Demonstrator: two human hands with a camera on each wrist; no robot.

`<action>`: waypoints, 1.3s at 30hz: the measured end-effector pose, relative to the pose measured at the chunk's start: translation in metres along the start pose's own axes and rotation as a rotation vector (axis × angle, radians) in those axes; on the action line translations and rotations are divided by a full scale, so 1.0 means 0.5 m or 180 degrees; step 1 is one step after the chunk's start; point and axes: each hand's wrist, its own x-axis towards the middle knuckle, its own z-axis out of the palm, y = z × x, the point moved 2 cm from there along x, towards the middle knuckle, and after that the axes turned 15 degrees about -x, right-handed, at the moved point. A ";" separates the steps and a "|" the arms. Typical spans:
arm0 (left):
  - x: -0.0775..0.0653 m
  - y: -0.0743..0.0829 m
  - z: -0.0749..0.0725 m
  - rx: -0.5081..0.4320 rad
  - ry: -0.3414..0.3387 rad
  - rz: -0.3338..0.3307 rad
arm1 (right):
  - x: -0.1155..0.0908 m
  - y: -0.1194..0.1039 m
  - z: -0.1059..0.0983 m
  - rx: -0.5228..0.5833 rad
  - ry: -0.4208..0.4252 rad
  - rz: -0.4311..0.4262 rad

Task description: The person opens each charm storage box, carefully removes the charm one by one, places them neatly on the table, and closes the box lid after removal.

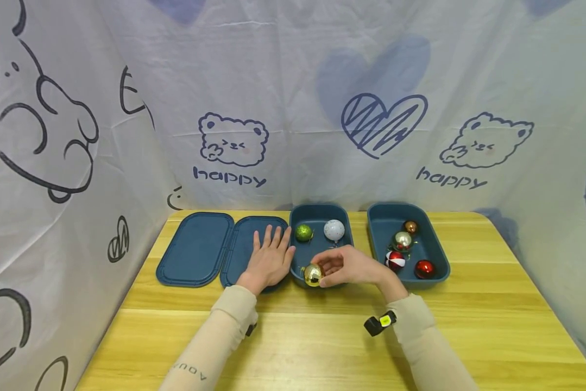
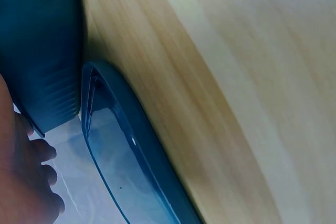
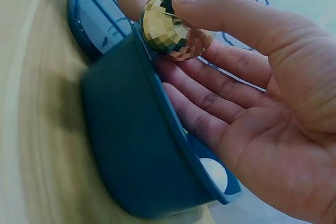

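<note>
My right hand [image 1: 348, 267] pinches a shiny gold Christmas bauble [image 1: 314, 275] between thumb and fingers, over the front rim of the middle blue bin [image 1: 322, 208]. Its faceted surface shows closely in the right wrist view, with the thumb across the gold bauble [image 3: 170, 27]. Inside that bin lie a glittery green bauble [image 1: 303, 233] and a white speckled bauble [image 1: 334, 230]. My left hand [image 1: 269, 259] is spread with straight fingers above the right-hand blue lid [image 1: 246, 239], its fingertips near the bin's left side. In the left wrist view only part of the left hand [image 2: 23, 166] appears.
A second blue bin [image 1: 378, 217] on the right holds several baubles, among them a plain red bauble [image 1: 424, 269] and a red-and-white bauble [image 1: 395, 260]. Another blue lid [image 1: 195, 250] lies flat at the left. A printed white curtain [image 1: 312, 163] hangs behind the wooden table [image 1: 322, 336].
</note>
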 end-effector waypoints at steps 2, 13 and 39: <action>-0.001 0.000 0.001 -0.0006 -0.0011 -0.0005 | -0.004 0.000 0.008 0.0020 -0.0008 -0.0059; -0.004 0.000 0.003 0.0007 -0.0009 0.0005 | -0.031 -0.003 0.030 0.0008 0.0149 -0.0186; 0.000 0.006 -0.012 0.0032 -0.0039 -0.0010 | -0.059 -0.025 0.063 0.0084 0.0193 -0.0241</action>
